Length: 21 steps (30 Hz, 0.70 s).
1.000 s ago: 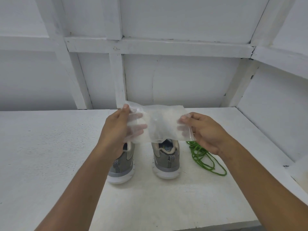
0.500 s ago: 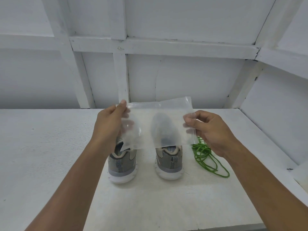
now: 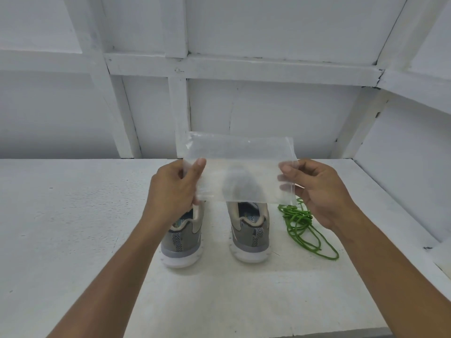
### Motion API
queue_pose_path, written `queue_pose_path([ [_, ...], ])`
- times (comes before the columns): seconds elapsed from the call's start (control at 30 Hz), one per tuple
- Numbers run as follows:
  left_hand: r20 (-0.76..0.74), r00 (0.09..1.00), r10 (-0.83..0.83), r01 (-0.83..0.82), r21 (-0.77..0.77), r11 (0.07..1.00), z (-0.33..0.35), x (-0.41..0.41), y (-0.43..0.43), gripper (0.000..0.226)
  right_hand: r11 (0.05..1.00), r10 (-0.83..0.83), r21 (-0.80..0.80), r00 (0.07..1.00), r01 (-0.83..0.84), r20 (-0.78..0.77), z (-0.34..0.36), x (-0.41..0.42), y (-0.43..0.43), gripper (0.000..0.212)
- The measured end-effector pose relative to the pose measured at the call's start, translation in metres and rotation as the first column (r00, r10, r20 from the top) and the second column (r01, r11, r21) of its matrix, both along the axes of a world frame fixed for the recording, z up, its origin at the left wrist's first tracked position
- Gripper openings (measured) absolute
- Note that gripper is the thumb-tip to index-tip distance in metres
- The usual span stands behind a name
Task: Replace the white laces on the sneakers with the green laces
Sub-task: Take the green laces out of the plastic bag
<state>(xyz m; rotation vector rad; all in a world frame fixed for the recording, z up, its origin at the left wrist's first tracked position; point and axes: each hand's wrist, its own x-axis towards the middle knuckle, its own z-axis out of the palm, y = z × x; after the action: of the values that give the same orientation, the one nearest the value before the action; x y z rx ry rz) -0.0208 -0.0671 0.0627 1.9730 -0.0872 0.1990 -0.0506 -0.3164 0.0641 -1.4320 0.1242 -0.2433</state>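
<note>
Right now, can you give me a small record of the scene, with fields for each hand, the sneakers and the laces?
left hand: pinches the left edge of a clear thin plastic bag
right hand: pinches the bag's right edge
bag: held spread above the shoes, covering their fronts
sneakers: left grey sneaker and right grey sneaker, white soles, side by side, heels toward the camera, on the white painted table
green cord laces: loose pile on the table, right of the right sneaker
white laces: not visible
</note>
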Motion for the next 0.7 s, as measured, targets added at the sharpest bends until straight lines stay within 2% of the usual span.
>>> queue_pose_path([
  [0.13,-0.002,1.000,0.023,-0.023,-0.104,0.994,0.003,0.005,0.007,0.037,1.000,-0.008,0.015,1.000,0.008,0.012,0.002,-0.001,0.000,0.005],
  [0.23,-0.100,0.992,-0.080,0.053,-0.245,0.968,0.000,0.011,0.022,0.020,0.999,-0.030,0.011,0.999,0.030,0.023,0.004,-0.001,-0.003,0.006],
  [0.27,-0.130,0.981,-0.147,0.104,-0.289,0.952,0.000,0.011,0.026,0.020,1.000,-0.030,0.007,0.999,0.029,0.025,0.004,-0.001,-0.003,0.010],
  [0.33,-0.163,0.945,-0.285,0.200,-0.402,0.893,0.002,0.010,0.030,0.033,0.999,-0.031,-0.005,0.999,0.031,0.032,0.003,0.000,-0.004,0.013],
  [0.43,-0.196,0.897,-0.397,0.242,-0.534,0.810,0.009,0.007,0.031,0.048,0.999,-0.036,-0.006,0.999,0.037,0.040,0.002,0.001,-0.003,0.007],
  [0.5,-0.258,0.874,-0.411,0.257,-0.471,0.844,0.011,0.007,0.030,0.045,0.999,-0.041,-0.012,0.998,0.041,0.044,0.001,0.003,-0.001,0.006],
  [0.6,-0.346,0.899,-0.270,0.184,-0.261,0.948,0.007,0.006,0.021,0.049,0.999,-0.033,0.006,0.998,0.033,0.059,0.003,0.003,0.002,0.009],
  [0.7,-0.178,0.976,-0.123,0.102,-0.124,0.987,0.001,0.005,0.011,0.047,1.000,-0.008,0.011,0.998,0.007,0.056,0.005,0.001,0.004,0.020],
])
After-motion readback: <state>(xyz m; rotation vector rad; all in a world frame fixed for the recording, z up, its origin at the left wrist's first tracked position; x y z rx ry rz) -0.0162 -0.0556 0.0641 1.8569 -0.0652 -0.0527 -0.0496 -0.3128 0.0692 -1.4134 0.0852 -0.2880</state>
